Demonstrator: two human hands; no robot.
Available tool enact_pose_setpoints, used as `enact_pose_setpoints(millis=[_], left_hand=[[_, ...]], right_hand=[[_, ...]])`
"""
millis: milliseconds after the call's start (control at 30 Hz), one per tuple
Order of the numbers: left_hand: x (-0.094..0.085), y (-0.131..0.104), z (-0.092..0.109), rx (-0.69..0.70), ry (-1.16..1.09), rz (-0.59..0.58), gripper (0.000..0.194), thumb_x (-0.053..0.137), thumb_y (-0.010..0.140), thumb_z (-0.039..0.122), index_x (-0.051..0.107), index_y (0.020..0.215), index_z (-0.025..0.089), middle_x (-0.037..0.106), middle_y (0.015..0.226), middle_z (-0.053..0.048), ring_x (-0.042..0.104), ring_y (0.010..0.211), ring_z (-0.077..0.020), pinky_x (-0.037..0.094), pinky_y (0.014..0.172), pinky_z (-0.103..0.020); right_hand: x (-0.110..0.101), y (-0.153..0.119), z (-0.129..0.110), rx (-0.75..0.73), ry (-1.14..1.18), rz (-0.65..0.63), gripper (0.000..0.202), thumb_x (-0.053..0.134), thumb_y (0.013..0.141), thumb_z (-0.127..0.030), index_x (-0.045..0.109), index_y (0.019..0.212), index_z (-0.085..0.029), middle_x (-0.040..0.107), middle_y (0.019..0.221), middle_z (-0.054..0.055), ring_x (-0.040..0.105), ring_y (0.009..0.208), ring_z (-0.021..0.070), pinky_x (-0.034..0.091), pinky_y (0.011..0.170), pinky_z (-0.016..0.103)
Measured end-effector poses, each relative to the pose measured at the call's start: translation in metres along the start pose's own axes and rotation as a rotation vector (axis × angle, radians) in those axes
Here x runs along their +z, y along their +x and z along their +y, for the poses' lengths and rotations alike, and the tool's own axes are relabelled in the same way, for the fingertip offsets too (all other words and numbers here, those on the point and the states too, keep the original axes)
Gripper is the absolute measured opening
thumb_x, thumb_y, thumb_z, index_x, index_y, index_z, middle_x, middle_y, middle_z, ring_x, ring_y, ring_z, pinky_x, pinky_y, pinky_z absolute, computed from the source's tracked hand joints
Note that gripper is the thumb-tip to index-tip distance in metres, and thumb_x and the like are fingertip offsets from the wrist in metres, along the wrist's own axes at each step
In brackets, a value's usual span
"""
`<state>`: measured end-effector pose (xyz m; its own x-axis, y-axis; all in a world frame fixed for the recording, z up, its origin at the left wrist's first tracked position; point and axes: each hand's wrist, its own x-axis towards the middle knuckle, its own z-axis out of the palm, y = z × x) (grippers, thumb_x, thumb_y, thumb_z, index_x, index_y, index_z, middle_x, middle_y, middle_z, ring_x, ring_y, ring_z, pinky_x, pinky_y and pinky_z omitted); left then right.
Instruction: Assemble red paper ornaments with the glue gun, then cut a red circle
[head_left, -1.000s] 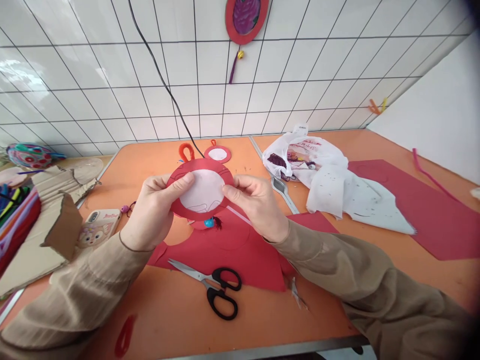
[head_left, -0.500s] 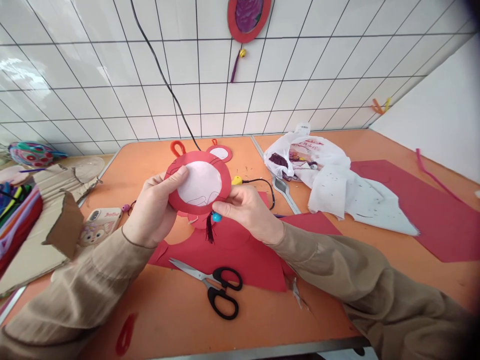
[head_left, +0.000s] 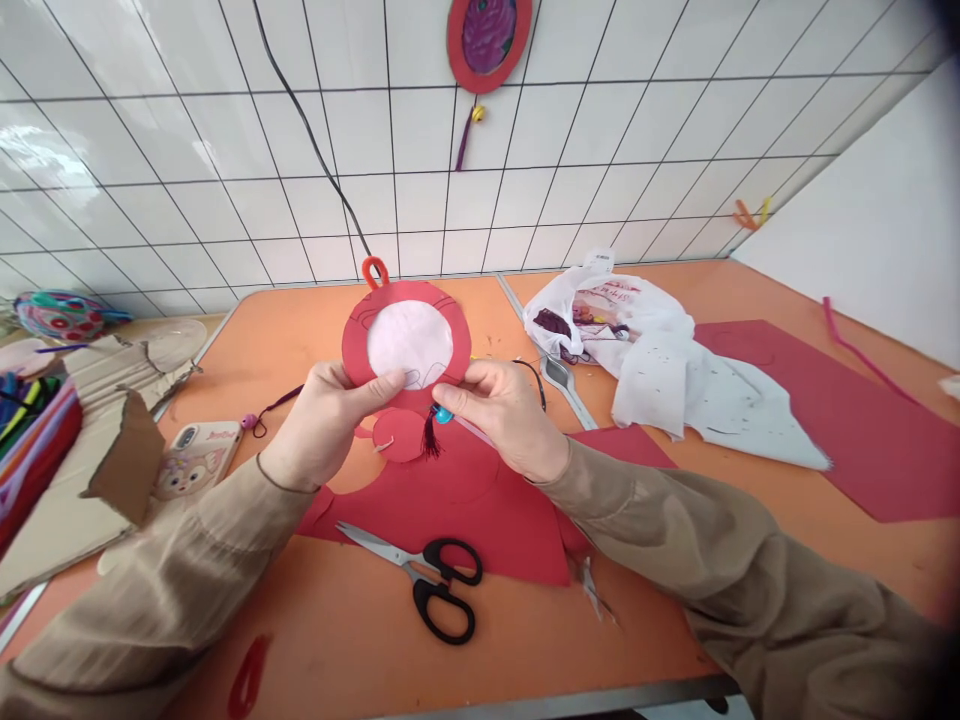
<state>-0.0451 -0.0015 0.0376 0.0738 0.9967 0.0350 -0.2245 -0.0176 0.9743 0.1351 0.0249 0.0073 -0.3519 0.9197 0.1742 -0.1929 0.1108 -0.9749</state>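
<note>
Between my hands I hold up a round red paper ring with a white centre, its face toward me. My left hand pinches its lower left rim, the thumb lying over the white part. On the lower right rim, my right hand pinches beside a blue bead with a dark tassel. An orange-red pipe-cleaner loop stands up from the ring's top. Beneath lie cut red paper and a small red paper disc. Black-handled scissors lie nearer me.
At the left are a phone, cardboard and a bundle of pipe cleaners. A white plastic bag and a red sheet lie at the right. A finished red ring ornament hangs on the tiled wall.
My left hand has slid from the ring's upper left down to its lower left rim. The ring has shifted slightly up and right. My right hand keeps its pinch by the bead.
</note>
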Motion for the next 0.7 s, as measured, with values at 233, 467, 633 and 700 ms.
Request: enact_pose_setpoints(millis=[233, 467, 633, 700], left_hand=[[-0.001, 0.000, 0.000, 0.047, 0.096, 0.011, 0.013, 0.084, 0.075, 0.028, 0.082, 0.080, 0.017, 0.082, 0.083, -0.007, 0.076, 0.080, -0.0242, 0.059, 0.079, -0.033], [-0.005, 0.005, -0.013, 0.050, 0.086, -0.135, 0.029, 0.086, 0.070, 0.022, 0.082, 0.099, 0.020, 0.081, 0.101, -0.009, 0.074, 0.099, -0.0275, 0.058, 0.088, -0.035], [-0.005, 0.005, -0.016, 0.086, 0.155, -0.104, 0.018, 0.084, 0.074, 0.024, 0.083, 0.092, 0.022, 0.082, 0.094, -0.006, 0.075, 0.097, -0.0252, 0.058, 0.086, -0.032], [-0.004, 0.004, -0.012, 0.074, 0.189, -0.098, 0.017, 0.082, 0.076, 0.026, 0.083, 0.092, 0.021, 0.082, 0.093, -0.006, 0.075, 0.094, -0.0252, 0.058, 0.084, -0.032]], right_hand=[[-0.002, 0.002, 0.005, -0.045, 0.095, -0.065, 0.026, 0.082, 0.072, -0.031, 0.074, 0.094, -0.018, 0.077, 0.092, 0.004, 0.072, 0.085, 0.0186, 0.059, 0.081, 0.034], [-0.001, 0.003, 0.001, -0.085, 0.036, 0.088, 0.022, 0.083, 0.068, -0.032, 0.072, 0.082, -0.019, 0.077, 0.088, 0.004, 0.072, 0.087, 0.0206, 0.060, 0.081, 0.037], [-0.002, 0.003, -0.003, -0.094, 0.072, 0.030, 0.020, 0.081, 0.072, -0.035, 0.072, 0.083, -0.020, 0.075, 0.085, 0.003, 0.069, 0.086, 0.0202, 0.057, 0.081, 0.036], [-0.004, 0.003, -0.007, -0.123, 0.085, 0.000, 0.018, 0.076, 0.077, -0.038, 0.071, 0.081, -0.021, 0.073, 0.086, 0.003, 0.068, 0.087, 0.0202, 0.055, 0.082, 0.036]])
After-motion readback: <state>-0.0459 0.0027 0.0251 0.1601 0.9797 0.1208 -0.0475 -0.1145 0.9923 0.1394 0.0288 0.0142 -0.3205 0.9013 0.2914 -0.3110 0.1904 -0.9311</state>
